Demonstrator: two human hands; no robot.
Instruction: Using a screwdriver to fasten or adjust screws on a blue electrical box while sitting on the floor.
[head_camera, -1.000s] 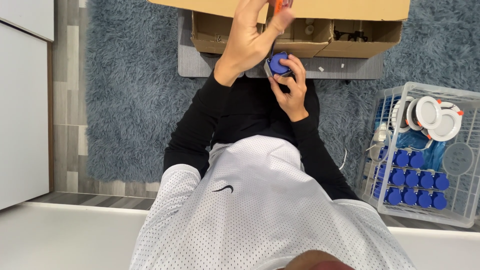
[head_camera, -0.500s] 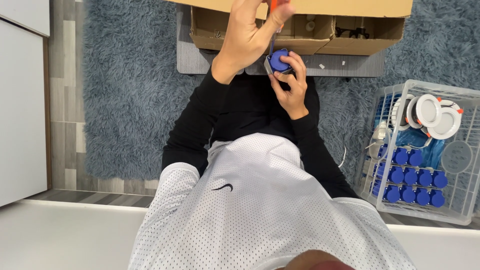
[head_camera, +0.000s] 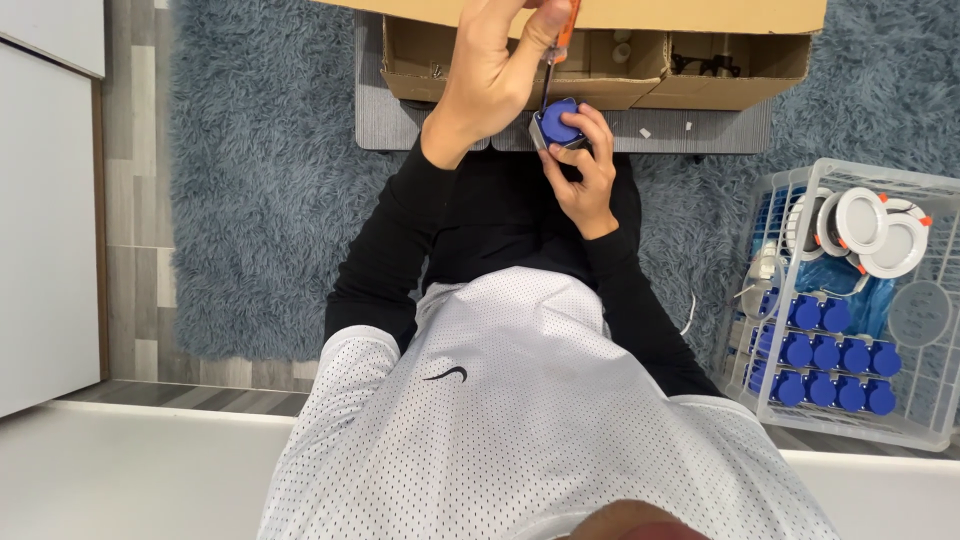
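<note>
The left hand (head_camera: 490, 80) has lowered its screwdriver (head_camera: 556, 50), seemingly onto the blue part (head_camera: 558, 122).

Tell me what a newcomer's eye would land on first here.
Top centre, the left hand holds an orange-handled screwdriver with its tip down on a small blue round part, gripped by the right hand. At right, a white wire basket holds rows of similar blue parts and white round fittings.

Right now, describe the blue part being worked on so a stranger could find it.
Below the open cardboard box, the right hand cups a small round blue cap in a grey housing. Unlike the blue caps in the white wire basket, an orange-handled screwdriver touches it.
</note>
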